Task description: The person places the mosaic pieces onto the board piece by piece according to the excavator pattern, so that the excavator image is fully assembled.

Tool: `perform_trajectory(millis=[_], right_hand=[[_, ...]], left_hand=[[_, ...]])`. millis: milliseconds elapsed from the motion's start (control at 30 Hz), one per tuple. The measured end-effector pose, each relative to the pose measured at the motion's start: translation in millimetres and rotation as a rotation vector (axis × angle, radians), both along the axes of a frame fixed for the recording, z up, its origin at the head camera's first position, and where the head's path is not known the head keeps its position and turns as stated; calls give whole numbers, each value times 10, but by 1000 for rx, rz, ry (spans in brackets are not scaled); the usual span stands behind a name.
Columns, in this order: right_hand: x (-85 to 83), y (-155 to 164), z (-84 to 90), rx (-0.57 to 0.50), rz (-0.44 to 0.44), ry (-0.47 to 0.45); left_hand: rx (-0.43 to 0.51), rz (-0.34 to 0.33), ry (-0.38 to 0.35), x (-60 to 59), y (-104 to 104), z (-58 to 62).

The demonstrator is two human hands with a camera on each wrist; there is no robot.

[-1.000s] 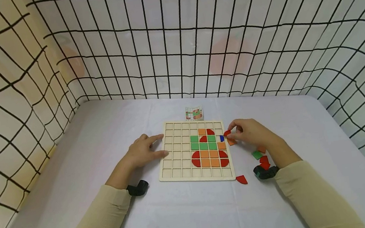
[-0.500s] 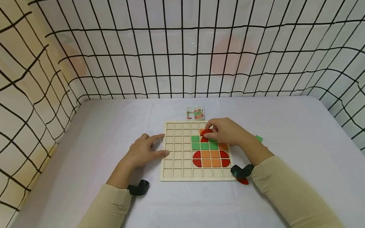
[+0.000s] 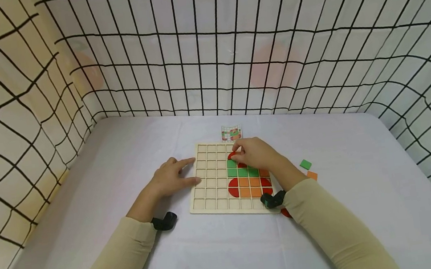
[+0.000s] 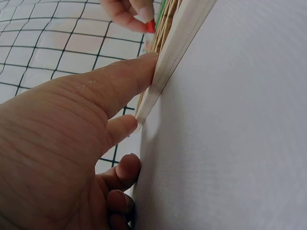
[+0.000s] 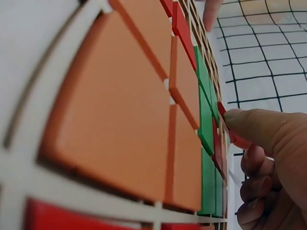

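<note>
Left hand (image 3: 170, 177) lies flat on the worktop (image 3: 87, 204) at the left edge of the wooden grid board (image 3: 210, 189). Its fingers (image 4: 125, 80) are extended and slightly spread; the forefinger and thumb tips touch the board's side rim, as the left wrist view confirms. Nothing is held in this hand. A black wrist-mounted device (image 3: 164, 222) sits at the cuff of the beige sleeve (image 3: 114, 263).

The board lies flat near the middle of the worktop. Its right-hand columns carry green, orange and red tiles; the left-hand cells show bare wood. A small pattern card (image 3: 231, 133) lies just beyond the board's far edge.

Right hand (image 3: 254, 154) is over the upper part of the board. Its fingers (image 5: 249, 127) are curled and pinch a red tile (image 3: 232, 155), which sits at a cell in the top rows, just above the green tiles (image 3: 240, 172). The right wrist view shows the tile's edge against the board surface; whether it is fully seated cannot be told.

To the right of the board, a loose green tile (image 3: 305, 164) and a loose orange tile (image 3: 312, 175) lie on the worktop, near each other. A red piece (image 3: 285, 212) shows partly under the right forearm at the board's near corner.
</note>
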State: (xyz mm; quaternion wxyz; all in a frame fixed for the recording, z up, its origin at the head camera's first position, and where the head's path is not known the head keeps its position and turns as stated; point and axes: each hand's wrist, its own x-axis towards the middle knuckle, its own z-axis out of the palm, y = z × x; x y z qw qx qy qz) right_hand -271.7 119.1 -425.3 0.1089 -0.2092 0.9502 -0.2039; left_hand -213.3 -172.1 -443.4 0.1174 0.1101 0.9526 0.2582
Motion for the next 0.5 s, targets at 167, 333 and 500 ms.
perform_trajectory(millis=[167,333,500], right_hand=[[-17,-12,-14,2,-2,1],[-23,-8,-23,11,-15,5],[-14,10,-21,14,-27,-2]], left_hand=[[-4,2,0,4,-1,-2],[-15,8,3,-3,5,-11],[-14,9,5,-1,5,-6]])
